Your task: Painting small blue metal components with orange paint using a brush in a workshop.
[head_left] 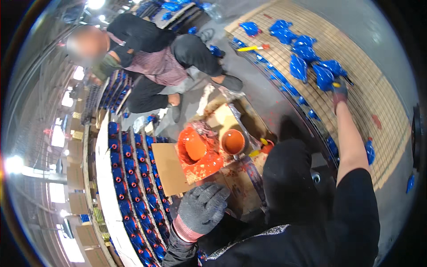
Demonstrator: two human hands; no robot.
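Note:
My left hand [202, 208], in a grey glove with a pink cuff, hangs low in front of me near the paint box. Its fingers lie loosely bent side by side, with nothing visible in them. My right arm reaches far out to the right over a wire grid. There my right hand [340, 94], in a dark glove, closes beside a glossy blue part [323, 78]. A small yellow bit shows at its fingers; what it belongs to is unclear. Several more blue parts [305, 50] lie grouped beyond the hand.
An orange-smeared tub [195, 144] and a pot of orange paint [233, 141] stand in a cardboard box. A yellow-handled brush [251, 48] lies on the grid's edge [284, 84]. Racked blue parts with red ends [129, 191] fill the left. A person [155, 66] sits opposite.

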